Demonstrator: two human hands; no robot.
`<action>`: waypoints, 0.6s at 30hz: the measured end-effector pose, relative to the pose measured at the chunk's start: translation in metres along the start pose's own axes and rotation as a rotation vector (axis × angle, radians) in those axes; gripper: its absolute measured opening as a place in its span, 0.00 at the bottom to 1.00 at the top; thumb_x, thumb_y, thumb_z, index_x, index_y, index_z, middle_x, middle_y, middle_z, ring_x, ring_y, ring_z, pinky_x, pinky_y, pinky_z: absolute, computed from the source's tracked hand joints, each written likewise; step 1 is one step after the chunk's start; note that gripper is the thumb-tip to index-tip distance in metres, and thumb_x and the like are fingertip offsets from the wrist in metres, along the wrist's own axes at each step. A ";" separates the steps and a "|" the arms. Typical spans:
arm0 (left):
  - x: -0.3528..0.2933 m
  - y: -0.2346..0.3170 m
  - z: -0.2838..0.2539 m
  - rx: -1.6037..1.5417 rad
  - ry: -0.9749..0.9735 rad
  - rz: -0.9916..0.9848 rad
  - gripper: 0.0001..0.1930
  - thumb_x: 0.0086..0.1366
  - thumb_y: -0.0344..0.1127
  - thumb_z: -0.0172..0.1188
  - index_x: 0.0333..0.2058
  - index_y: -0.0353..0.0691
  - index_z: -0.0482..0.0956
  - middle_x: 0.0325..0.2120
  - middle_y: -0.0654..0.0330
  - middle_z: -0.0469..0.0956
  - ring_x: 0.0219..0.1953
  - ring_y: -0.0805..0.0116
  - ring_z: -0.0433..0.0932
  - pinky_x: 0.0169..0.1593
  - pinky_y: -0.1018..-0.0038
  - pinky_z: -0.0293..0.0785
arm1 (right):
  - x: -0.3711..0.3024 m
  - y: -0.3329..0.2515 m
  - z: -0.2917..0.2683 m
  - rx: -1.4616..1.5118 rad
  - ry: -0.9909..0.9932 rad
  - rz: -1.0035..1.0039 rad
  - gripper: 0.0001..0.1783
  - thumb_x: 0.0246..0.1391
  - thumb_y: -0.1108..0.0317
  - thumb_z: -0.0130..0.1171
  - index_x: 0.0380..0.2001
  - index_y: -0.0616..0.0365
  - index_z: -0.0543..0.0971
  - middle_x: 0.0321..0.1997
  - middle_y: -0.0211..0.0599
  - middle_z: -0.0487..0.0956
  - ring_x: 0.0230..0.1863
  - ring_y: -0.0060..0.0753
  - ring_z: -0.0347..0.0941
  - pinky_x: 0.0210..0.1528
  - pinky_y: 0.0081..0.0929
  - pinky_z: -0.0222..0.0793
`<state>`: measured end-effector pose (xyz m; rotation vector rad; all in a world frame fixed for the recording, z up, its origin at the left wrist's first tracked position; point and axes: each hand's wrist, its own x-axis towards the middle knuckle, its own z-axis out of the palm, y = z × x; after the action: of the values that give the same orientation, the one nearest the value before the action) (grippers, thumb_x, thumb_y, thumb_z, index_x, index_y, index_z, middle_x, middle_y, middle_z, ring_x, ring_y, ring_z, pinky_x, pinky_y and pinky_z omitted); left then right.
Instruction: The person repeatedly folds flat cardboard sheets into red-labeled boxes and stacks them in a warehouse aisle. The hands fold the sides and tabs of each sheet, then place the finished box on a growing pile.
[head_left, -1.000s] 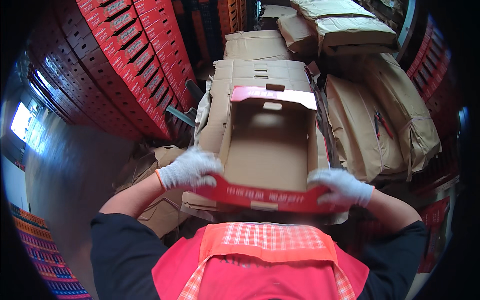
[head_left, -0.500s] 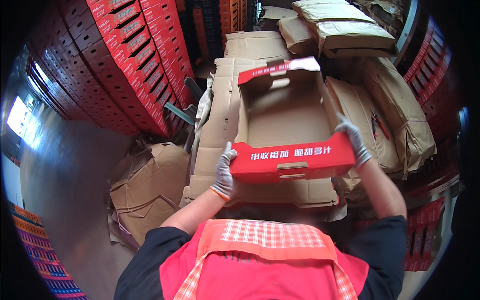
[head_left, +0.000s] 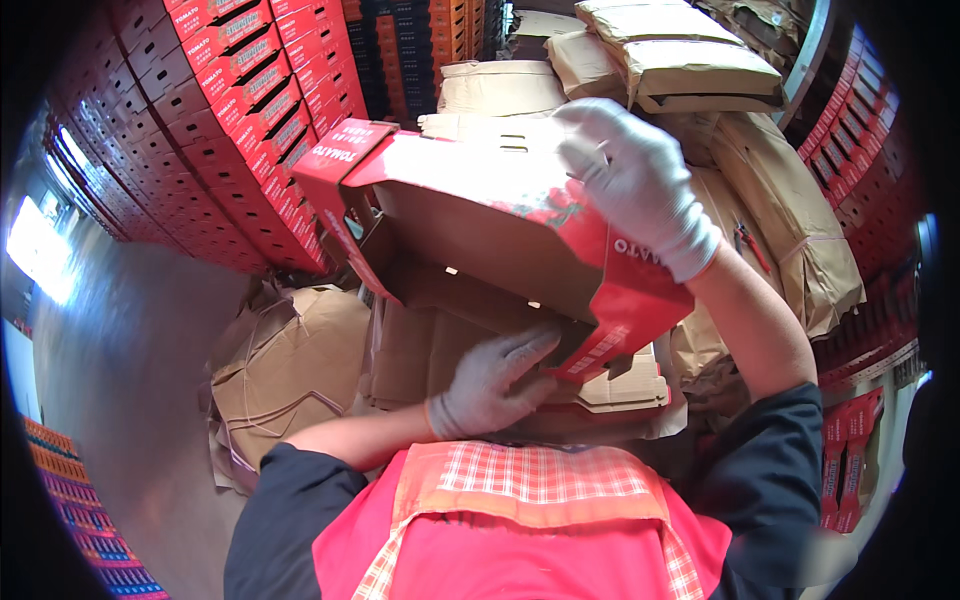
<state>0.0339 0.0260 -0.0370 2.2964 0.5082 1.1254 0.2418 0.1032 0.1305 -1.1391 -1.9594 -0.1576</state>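
Note:
A folded cardboard tray box [head_left: 470,230], red and white outside and brown inside, is tipped up on its side above the stack. Its hollow inside faces the lower left. My gloved right hand [head_left: 640,190] grips the raised wall near the upper right corner, fingers bent over it. At the box's lower edge my gloved left hand [head_left: 497,383] has its fingers against the brown inner side, and part of its grip is hidden. Beneath lie flat cardboard blanks [head_left: 625,392], largely covered by the box.
Tall stacks of red boxes [head_left: 240,90] rise at the left. Paper-wrapped bundles [head_left: 700,75] lie at the back and right, with red-handled pliers [head_left: 752,248] on one. Another wrapped bundle [head_left: 290,375] sits on the floor [head_left: 150,400] at left. More red boxes [head_left: 848,110] line the right.
The box has turned from lying open side up to standing tilted on its side, shifted left. My right hand rose to its top wall; my left hand moved from its left corner to the lower edge.

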 end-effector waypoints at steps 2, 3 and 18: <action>0.049 0.028 -0.044 0.432 0.091 0.343 0.40 0.51 0.58 0.67 0.54 0.29 0.74 0.55 0.40 0.72 0.57 0.40 0.71 0.61 0.44 0.64 | 0.003 0.022 -0.001 -0.064 0.194 0.037 0.20 0.54 0.55 0.65 0.45 0.55 0.78 0.38 0.46 0.83 0.41 0.49 0.82 0.44 0.38 0.77; 0.077 0.041 -0.054 0.553 0.079 0.296 0.47 0.48 0.68 0.63 0.52 0.27 0.74 0.55 0.38 0.71 0.63 0.40 0.65 0.65 0.40 0.53 | 0.003 0.028 -0.003 -0.057 0.147 0.067 0.20 0.54 0.56 0.64 0.46 0.55 0.77 0.38 0.46 0.83 0.41 0.49 0.81 0.44 0.39 0.76; 0.187 0.025 -0.069 0.430 -0.443 -0.067 0.47 0.40 0.74 0.65 0.39 0.28 0.80 0.33 0.43 0.81 0.40 0.48 0.81 0.43 0.61 0.78 | -0.011 0.034 -0.078 -0.173 -0.322 0.253 0.20 0.63 0.62 0.55 0.19 0.61 0.76 0.17 0.46 0.76 0.20 0.51 0.74 0.26 0.42 0.67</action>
<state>0.0894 0.1278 0.1274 2.7638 0.6916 0.4746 0.3170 0.0785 0.1627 -1.5962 -2.0852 -0.0084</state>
